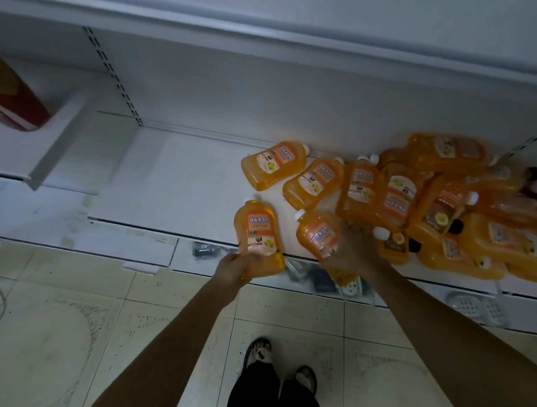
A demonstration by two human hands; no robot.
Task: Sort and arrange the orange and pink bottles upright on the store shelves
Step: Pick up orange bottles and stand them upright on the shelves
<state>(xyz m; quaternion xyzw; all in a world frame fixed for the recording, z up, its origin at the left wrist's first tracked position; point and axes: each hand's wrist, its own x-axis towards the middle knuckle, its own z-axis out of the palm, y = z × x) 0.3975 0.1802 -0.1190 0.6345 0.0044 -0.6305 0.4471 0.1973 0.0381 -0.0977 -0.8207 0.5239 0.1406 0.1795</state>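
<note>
You hold one orange bottle (257,233) by its base in your left hand (231,271), over the front edge of the shelf (170,174). Your right hand (352,253) is clamped round a second orange bottle (316,236) at the edge of the heap (445,205). That heap lies flat and jumbled on the shelf with nothing standing upright, so the sorting looks barely begun
</note>
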